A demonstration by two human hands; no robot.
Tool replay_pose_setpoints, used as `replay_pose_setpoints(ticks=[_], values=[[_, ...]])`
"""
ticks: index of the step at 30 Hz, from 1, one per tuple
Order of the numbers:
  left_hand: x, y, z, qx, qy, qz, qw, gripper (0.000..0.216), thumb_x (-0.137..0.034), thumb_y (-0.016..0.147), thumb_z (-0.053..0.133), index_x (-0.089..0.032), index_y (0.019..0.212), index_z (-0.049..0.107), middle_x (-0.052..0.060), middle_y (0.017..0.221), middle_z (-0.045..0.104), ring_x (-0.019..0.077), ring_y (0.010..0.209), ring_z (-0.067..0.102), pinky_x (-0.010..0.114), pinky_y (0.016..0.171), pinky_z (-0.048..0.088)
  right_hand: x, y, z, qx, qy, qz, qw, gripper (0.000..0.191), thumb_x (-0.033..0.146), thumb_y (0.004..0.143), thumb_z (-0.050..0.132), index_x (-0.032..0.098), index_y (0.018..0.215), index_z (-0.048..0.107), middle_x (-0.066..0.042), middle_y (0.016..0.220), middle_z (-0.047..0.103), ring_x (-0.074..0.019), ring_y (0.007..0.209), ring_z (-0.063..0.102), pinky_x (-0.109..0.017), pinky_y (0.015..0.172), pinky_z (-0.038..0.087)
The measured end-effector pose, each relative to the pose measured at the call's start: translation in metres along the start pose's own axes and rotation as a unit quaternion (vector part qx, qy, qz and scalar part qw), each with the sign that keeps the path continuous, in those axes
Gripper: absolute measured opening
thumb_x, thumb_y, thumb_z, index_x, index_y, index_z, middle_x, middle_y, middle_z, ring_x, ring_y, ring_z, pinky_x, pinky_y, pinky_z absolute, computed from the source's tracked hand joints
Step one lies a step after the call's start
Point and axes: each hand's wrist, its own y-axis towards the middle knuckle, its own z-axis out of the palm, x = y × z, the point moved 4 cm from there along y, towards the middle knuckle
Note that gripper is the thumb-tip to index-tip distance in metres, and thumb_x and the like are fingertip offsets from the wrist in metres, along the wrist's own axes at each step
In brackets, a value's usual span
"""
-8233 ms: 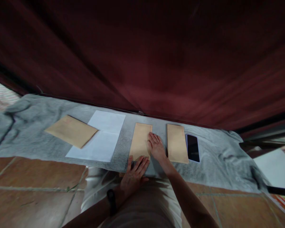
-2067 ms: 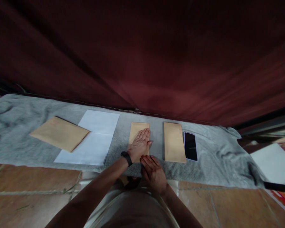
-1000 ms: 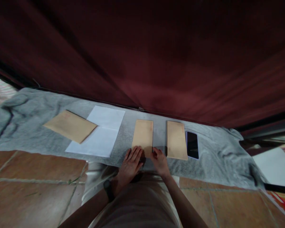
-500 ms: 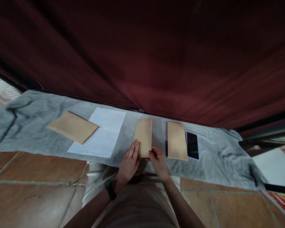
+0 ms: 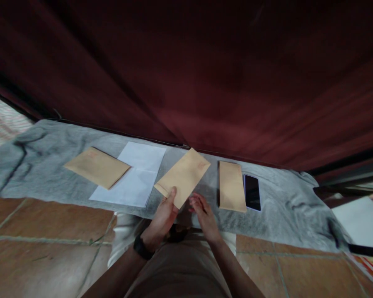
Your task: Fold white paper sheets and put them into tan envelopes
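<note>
My left hand (image 5: 164, 213) grips a brown paper envelope (image 5: 184, 177) by its near end, thumb on top and fingers underneath. The envelope is tilted, its far end pointing up and to the right, with a faint red mark at that end. Just right of its lower corner is my right hand (image 5: 204, 213), apart from the envelope, its fingers loosely curled with nothing seen in them. A stack of brown envelopes (image 5: 231, 186) lies to the right. On the left, another brown envelope (image 5: 98, 166) rests partly over white paper sheets (image 5: 139, 174).
A phone (image 5: 252, 193) lies right of the envelope stack. Grey cloth (image 5: 282, 203) covers the narrow bench. Dark red fabric (image 5: 199, 91) hangs right behind it. A white sheet-like thing (image 5: 362, 221) is at the far right, over the tiled floor (image 5: 43, 248).
The envelope has been lifted from the cloth and turned clockwise. My left hand has gone from lying flat on it to gripping it, and my right hand has let go of its edge.
</note>
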Motion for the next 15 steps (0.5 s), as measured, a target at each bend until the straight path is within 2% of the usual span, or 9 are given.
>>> replay_pose_setpoints(ticks=[3, 9, 15], values=[[0.005, -0.006, 0.01, 0.037, -0.051, -0.033, 0.997, 0.048, -0.056, 0.088, 0.069, -0.02, 0.12, 0.069, 0.009, 0.121, 0.075, 0.0246, 0.112, 0.071, 0.036, 0.093, 0.06, -0.006, -0.001, 0.003, 0.029, 0.004, 0.031, 0.999, 0.041, 0.058, 0.08, 0.067, 0.026, 0.106, 0.069, -0.005, 0.099, 0.074, -0.0246, 0.091, 0.07, -0.039, 0.075, 0.063], [0.008, -0.012, 0.016, 0.021, -0.009, -0.035, 0.999, 0.055, -0.054, 0.087, 0.072, -0.017, 0.128, 0.065, 0.011, 0.122, 0.074, 0.0257, 0.115, 0.07, 0.039, 0.099, 0.057, -0.007, -0.002, 0.006, 0.025, 0.016, 0.016, 0.999, 0.025, 0.048, 0.078, 0.069, 0.026, 0.086, 0.061, 0.001, 0.078, 0.067, -0.0187, 0.073, 0.067, -0.033, 0.067, 0.061], [0.005, 0.0, 0.002, 0.04, -0.041, -0.036, 0.998, 0.06, -0.052, 0.083, 0.075, -0.012, 0.127, 0.066, 0.014, 0.122, 0.074, 0.027, 0.114, 0.07, 0.038, 0.098, 0.055, -0.006, -0.002, 0.008, 0.046, 0.098, 0.063, 0.992, 0.036, 0.053, 0.072, 0.076, 0.025, 0.082, 0.055, 0.004, 0.069, 0.065, -0.017, 0.064, 0.066, -0.031, 0.064, 0.059]])
